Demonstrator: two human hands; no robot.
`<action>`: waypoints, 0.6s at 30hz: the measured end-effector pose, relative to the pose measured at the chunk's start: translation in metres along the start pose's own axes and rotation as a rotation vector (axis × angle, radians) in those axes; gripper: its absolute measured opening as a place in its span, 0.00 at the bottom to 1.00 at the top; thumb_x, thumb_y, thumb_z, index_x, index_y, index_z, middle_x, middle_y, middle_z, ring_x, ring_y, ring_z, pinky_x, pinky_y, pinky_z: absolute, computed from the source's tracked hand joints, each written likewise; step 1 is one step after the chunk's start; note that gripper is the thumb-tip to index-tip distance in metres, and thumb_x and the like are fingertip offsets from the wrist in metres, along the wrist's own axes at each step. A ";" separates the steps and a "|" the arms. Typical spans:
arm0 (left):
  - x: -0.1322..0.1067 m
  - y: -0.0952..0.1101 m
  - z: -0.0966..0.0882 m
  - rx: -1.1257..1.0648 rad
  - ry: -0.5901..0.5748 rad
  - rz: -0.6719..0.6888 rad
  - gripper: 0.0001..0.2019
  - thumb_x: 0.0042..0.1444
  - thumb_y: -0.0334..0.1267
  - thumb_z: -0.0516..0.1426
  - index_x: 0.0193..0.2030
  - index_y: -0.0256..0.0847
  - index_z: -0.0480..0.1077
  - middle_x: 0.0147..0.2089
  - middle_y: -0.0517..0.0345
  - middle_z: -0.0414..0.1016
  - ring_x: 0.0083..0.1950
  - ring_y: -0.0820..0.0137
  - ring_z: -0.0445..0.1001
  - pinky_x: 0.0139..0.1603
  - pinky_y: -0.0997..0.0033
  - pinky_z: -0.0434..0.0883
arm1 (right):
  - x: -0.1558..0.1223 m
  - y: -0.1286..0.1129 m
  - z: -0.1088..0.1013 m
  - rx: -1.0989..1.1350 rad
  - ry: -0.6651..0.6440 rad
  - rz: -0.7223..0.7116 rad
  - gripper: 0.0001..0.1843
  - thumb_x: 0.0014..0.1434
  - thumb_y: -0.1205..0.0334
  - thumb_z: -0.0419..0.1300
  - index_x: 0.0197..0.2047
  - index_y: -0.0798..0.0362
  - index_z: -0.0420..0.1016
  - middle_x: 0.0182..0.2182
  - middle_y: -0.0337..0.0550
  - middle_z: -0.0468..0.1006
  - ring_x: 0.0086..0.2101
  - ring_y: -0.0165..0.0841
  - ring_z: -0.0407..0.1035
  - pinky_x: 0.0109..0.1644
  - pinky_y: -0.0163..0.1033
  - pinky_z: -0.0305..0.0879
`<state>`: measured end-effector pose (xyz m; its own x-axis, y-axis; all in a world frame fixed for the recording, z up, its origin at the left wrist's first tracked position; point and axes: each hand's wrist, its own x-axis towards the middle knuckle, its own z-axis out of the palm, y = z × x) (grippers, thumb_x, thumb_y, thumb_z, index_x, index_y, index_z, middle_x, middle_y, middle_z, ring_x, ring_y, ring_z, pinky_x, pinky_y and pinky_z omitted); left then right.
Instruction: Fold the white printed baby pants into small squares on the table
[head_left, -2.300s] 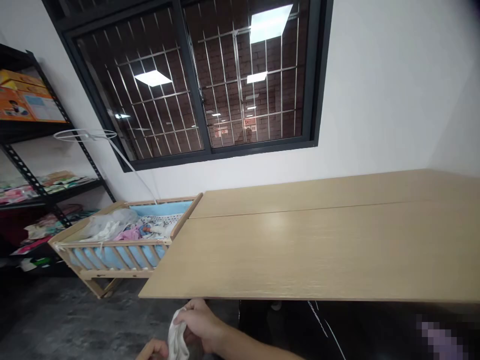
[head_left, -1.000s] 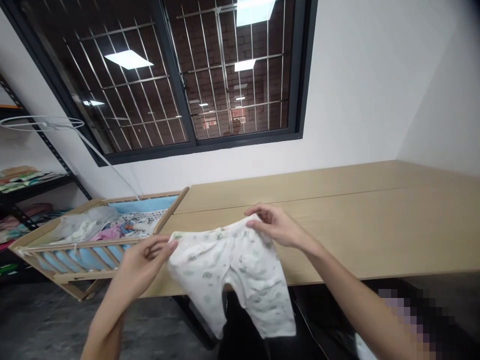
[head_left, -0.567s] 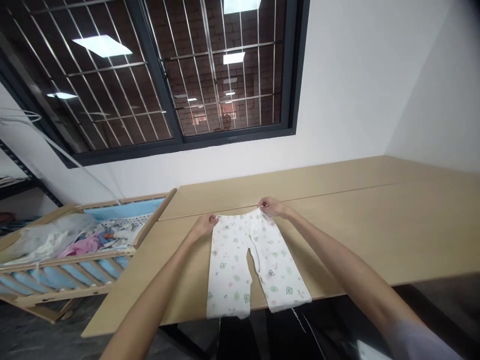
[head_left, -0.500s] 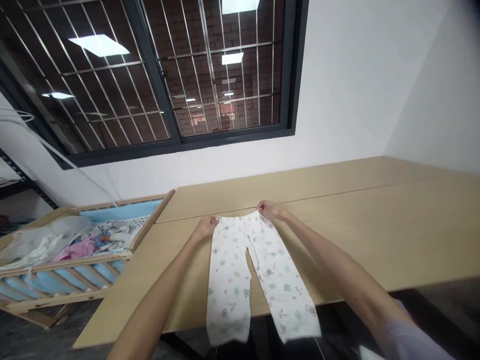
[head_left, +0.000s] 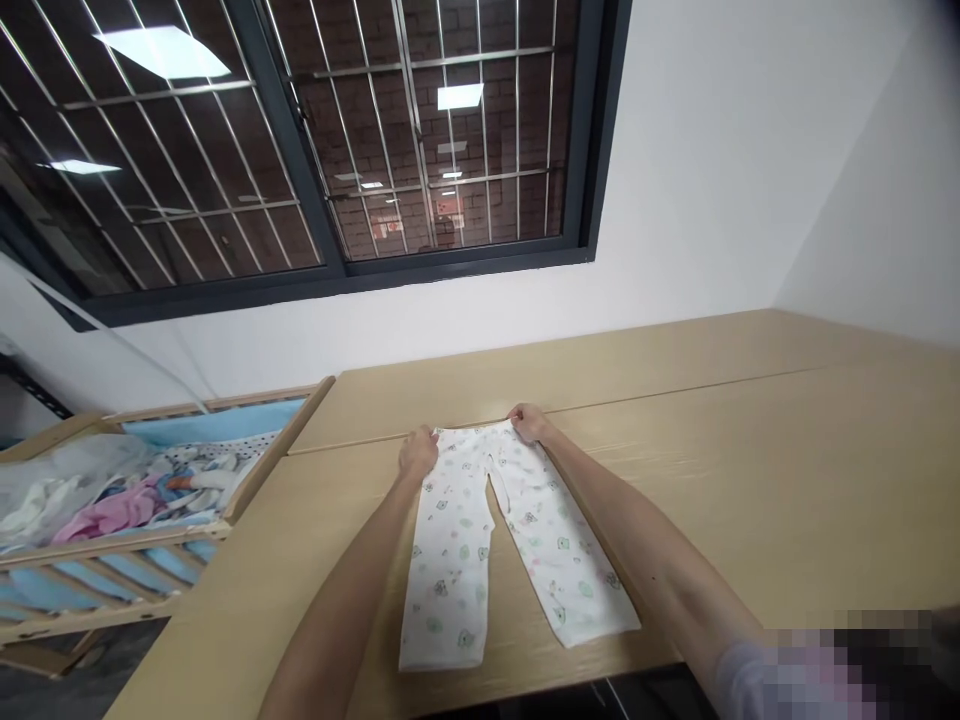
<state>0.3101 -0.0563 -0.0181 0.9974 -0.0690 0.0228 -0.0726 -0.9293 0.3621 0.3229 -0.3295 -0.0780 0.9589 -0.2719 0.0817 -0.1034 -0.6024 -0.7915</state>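
Note:
A pair of small white pants point(head_left: 448, 545) with a printed pattern of green and grey figures lies spread on the wooden table, its waistband toward the wall and both legs pointing at me. My left hand point(head_left: 418, 454) is closed on the left corner of the waistband. At the right corner, my right hand point(head_left: 528, 422) pinches the fabric between thumb and fingers. The legs lie flat and apart, with bare tabletop showing between them.
The wooden table point(head_left: 712, 470) runs along the wall, with a seam across it. At left stands a wooden crib point(head_left: 112, 545) with blue lining, holding a pink cloth point(head_left: 116, 508) and other clothes. A barred window point(head_left: 450, 150) is above.
The pant legs, which hung past the table's front edge, now rest on the tabletop. Both hands keep their hold at the waistband. My view has shifted slightly.

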 end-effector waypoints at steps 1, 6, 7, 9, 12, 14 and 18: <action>-0.007 0.006 -0.004 0.011 0.020 0.011 0.15 0.69 0.41 0.51 0.55 0.35 0.68 0.56 0.38 0.72 0.58 0.56 0.71 0.58 0.55 0.67 | 0.002 0.001 -0.002 0.000 -0.002 0.008 0.08 0.52 0.71 0.63 0.37 0.58 0.79 0.33 0.46 0.80 0.34 0.32 0.72 0.38 0.32 0.64; -0.089 0.051 -0.012 0.020 0.014 0.245 0.16 0.68 0.40 0.50 0.58 0.36 0.66 0.61 0.37 0.69 0.65 0.55 0.65 0.64 0.56 0.60 | 0.007 0.007 -0.022 0.003 -0.057 0.050 0.04 0.52 0.68 0.65 0.31 0.61 0.80 0.28 0.47 0.80 0.32 0.33 0.72 0.36 0.32 0.63; -0.115 0.061 -0.008 0.012 -0.034 0.314 0.15 0.68 0.41 0.50 0.55 0.38 0.69 0.58 0.41 0.72 0.61 0.56 0.68 0.62 0.58 0.62 | 0.006 0.007 -0.027 0.000 -0.072 0.054 0.05 0.52 0.66 0.66 0.30 0.60 0.80 0.26 0.46 0.79 0.31 0.33 0.72 0.36 0.32 0.64; -0.172 0.081 0.006 -0.002 -0.145 0.412 0.13 0.65 0.46 0.53 0.47 0.42 0.73 0.48 0.45 0.78 0.51 0.58 0.75 0.53 0.60 0.69 | 0.003 0.005 -0.033 -0.010 -0.093 0.060 0.07 0.50 0.64 0.68 0.27 0.60 0.81 0.23 0.45 0.78 0.31 0.34 0.72 0.35 0.32 0.64; -0.248 0.105 0.037 -0.077 -0.324 0.527 0.20 0.65 0.53 0.49 0.45 0.40 0.76 0.42 0.39 0.79 0.47 0.53 0.76 0.49 0.53 0.71 | -0.001 -0.001 -0.034 -0.045 -0.108 0.066 0.08 0.48 0.62 0.69 0.25 0.59 0.80 0.23 0.44 0.78 0.31 0.36 0.73 0.35 0.33 0.64; -0.278 0.118 0.055 -0.126 -0.380 0.473 0.23 0.61 0.54 0.54 0.49 0.37 0.75 0.45 0.36 0.78 0.50 0.48 0.76 0.52 0.48 0.70 | -0.004 -0.007 -0.032 -0.077 -0.112 0.072 0.08 0.47 0.62 0.70 0.23 0.59 0.80 0.23 0.45 0.78 0.32 0.37 0.74 0.35 0.33 0.64; -0.288 0.138 0.070 -0.122 -0.415 0.333 0.21 0.57 0.47 0.55 0.50 0.33 0.75 0.47 0.35 0.79 0.50 0.43 0.76 0.52 0.43 0.70 | -0.008 -0.015 -0.025 -0.148 -0.090 0.084 0.05 0.47 0.65 0.69 0.24 0.58 0.80 0.28 0.48 0.81 0.35 0.39 0.76 0.36 0.33 0.65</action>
<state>0.0127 -0.1902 -0.0401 0.8333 -0.5130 -0.2062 -0.3587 -0.7855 0.5043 0.3098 -0.3370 -0.0517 0.9643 -0.2615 -0.0409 -0.2155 -0.6863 -0.6946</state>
